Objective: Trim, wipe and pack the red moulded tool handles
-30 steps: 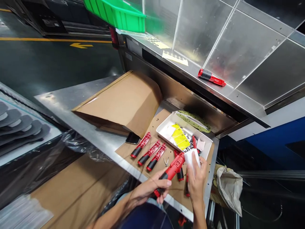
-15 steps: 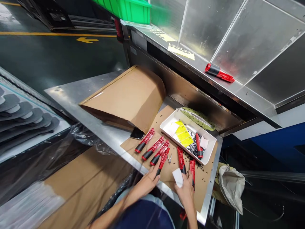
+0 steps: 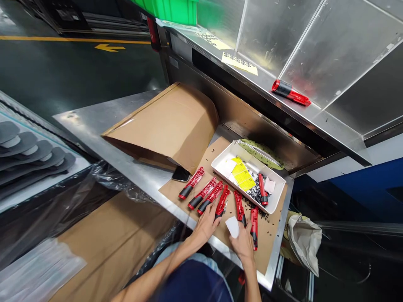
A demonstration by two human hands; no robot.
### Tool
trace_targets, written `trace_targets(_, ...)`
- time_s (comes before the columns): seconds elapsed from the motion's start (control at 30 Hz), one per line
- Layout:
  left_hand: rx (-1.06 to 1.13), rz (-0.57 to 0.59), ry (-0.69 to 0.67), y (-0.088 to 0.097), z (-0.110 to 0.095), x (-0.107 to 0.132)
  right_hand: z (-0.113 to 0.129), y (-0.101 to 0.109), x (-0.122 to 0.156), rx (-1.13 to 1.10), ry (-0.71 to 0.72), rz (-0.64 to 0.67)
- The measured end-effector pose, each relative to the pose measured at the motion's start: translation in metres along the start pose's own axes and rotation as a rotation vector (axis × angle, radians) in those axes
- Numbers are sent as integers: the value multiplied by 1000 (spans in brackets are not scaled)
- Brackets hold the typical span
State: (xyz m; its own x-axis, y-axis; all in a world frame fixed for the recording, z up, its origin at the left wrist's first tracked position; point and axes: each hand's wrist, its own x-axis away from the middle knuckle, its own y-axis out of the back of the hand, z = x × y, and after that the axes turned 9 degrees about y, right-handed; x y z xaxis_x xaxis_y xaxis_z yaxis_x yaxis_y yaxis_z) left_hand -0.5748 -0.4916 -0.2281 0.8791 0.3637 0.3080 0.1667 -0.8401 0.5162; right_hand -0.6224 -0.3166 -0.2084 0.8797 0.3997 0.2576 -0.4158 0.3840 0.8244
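Note:
Several red-and-black tool handle pieces (image 3: 201,193) lie in a row on a brown cardboard sheet (image 3: 217,157). My left hand (image 3: 208,222) rests on the lower black end of the fourth piece (image 3: 222,202), fingers laid over it. My right hand (image 3: 242,241) is closed on a small white cloth (image 3: 233,226), just below two more red pieces (image 3: 239,207). A white tray (image 3: 220,161) behind them holds yellow labels (image 3: 243,177), small dark screws and another red piece (image 3: 262,189).
A bent cardboard sheet (image 3: 166,126) stands at the left of the steel bench (image 3: 94,121). One red-and-black handle (image 3: 289,92) lies on the upper metal shelf near a label sheet (image 3: 239,63). A green bin (image 3: 170,8) sits above. A crumpled bag (image 3: 304,241) hangs at right.
A second ago I held a red handle in the air and wiped it with the cloth. That piece now lies in the row, and both hands have come down to the cardboard.

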Motion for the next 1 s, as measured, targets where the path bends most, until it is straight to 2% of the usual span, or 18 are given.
trace_targets(0.13, 149, 9, 3, 7, -6, 5, 2, 2, -13, -134, -59, 33)
trace_targets(0.23, 301, 38, 34, 15, -11, 8, -4, 12, -12, -348, -52, 14)
trace_targets(0.37, 526, 102, 125, 21, -23, 11, -8, 32, 14, -754, -15, 44)
trace_targets(0.47, 682, 235, 186, 18, -39, 21, 4, 41, 39, -1006, 29, 41)
trace_targets(0.57, 816, 409, 215, 13, -60, 34, 19, 42, 58, -1213, 69, -15)
trace_targets(0.67, 929, 443, 205, 19, -79, 41, 17, 49, 72, -1354, 87, -86)
trace_targets(0.73, 1055, 461, 206, 30, -87, 41, 10, 62, 80, -1337, 106, -123)
trace_targets(0.83, 1315, 639, 294, 48, -97, 43, 9, 91, 81, -1133, 134, -270)
trace_targets(0.93, 1413, 863, 402, 58, -106, 48, 32, 119, 59, -647, 299, -512)
trace_targets(1.0, 1362, 943, 418, 59, -112, 52, 51, 133, 37, -316, 461, -616)
